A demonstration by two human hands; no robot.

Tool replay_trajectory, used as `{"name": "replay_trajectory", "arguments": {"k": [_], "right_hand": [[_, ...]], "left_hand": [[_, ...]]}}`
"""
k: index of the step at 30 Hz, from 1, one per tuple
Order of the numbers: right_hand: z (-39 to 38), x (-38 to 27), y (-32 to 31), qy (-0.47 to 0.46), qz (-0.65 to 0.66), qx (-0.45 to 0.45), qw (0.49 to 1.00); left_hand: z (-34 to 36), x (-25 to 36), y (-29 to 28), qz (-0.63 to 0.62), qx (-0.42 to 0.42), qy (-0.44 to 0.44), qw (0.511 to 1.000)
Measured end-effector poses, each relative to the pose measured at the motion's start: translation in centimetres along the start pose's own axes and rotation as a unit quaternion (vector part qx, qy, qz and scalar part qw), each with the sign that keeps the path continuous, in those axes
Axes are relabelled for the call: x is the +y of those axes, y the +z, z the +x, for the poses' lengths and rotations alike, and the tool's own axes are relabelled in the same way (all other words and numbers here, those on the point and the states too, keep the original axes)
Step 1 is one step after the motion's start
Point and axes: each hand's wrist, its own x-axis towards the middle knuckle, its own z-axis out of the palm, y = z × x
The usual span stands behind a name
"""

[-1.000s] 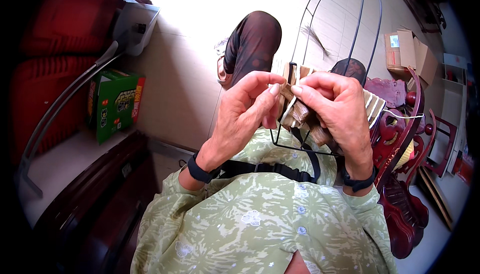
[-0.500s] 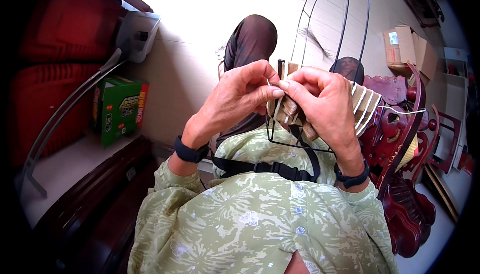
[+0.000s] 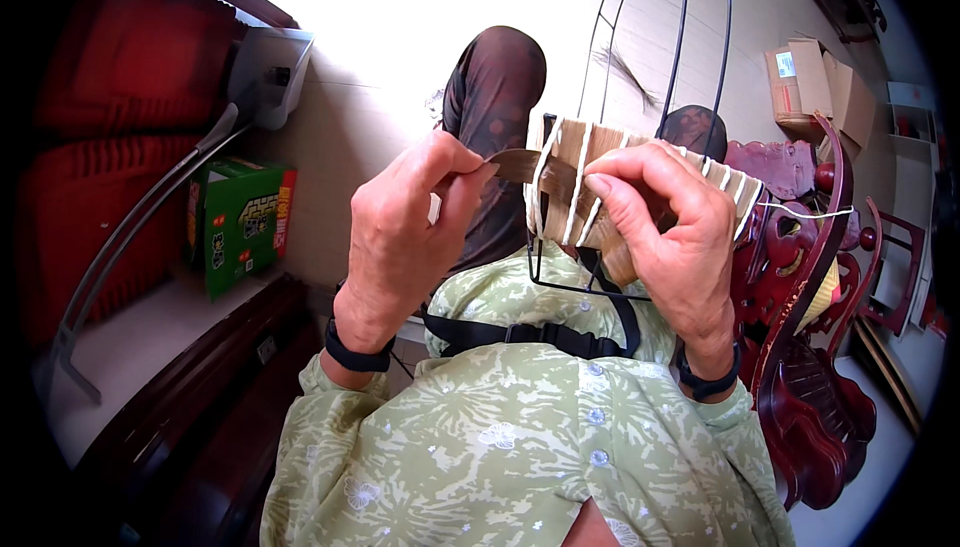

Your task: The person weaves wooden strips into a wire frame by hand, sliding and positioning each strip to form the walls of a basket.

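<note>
Compared with half a second ago, the left hand (image 3: 410, 212) has moved away to the left from the right hand (image 3: 685, 232), and a curved brown strip (image 3: 515, 165) now shows between them. Before, the fingertips of both hands were almost together. The left hand pinches the left end of this strip between thumb and forefinger. From there, the strip goes to the right and reaches the cords of a brown panel (image 3: 603, 144), which is crossed by several white cords (image 3: 545, 162). Thumb and forefinger of the right hand are bent close together over the panel, just beside a cord; whether they grip the cord or the strip, I cannot tell.

The panel lies above the lap, to the right of the left hand and partly under the right hand, which hides some of it. A black wire frame (image 3: 684, 47) extends beyond it, in tall loops. From the panel's right end, a loose white string (image 3: 812, 215) runs toward a carved dark red chair (image 3: 775, 347).
</note>
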Motion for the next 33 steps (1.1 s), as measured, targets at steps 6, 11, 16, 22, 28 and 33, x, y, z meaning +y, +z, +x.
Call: {"name": "replay_trajectory", "arguments": {"k": [6,11,16,22,28,33], "right_hand": [[0.5,0.4,-1.0,-0.039,-0.05,0.053,0.997],[0.2,1.9,-3.1,0.022,-0.027,0.093,0.995],[-0.4,2.9,-3.7,-0.017,-0.093,0.117,0.989],[-1.7,0.4,-0.8,-0.074,-0.171,0.008,0.983],[-1.1,1.6,-0.2,-0.057,-0.161,0.005,0.985],[0.1,1.2,-1.4,0.062,-0.133,0.005,0.989]], "left_hand": [[-0.1,-5.3,-3.4,-0.126,-0.041,-0.143,0.981],[1.3,-9.1,-4.9,-0.251,-0.028,-0.15,0.956],[5.0,-9.0,-5.0,-0.201,-0.041,-0.093,0.974],[7.0,-8.2,-6.0,-0.129,-0.037,-0.055,0.989],[5.4,-9.0,-4.9,-0.186,-0.014,-0.067,0.98],[3.7,-10.7,-4.0,-0.259,-0.036,-0.128,0.957]]}}
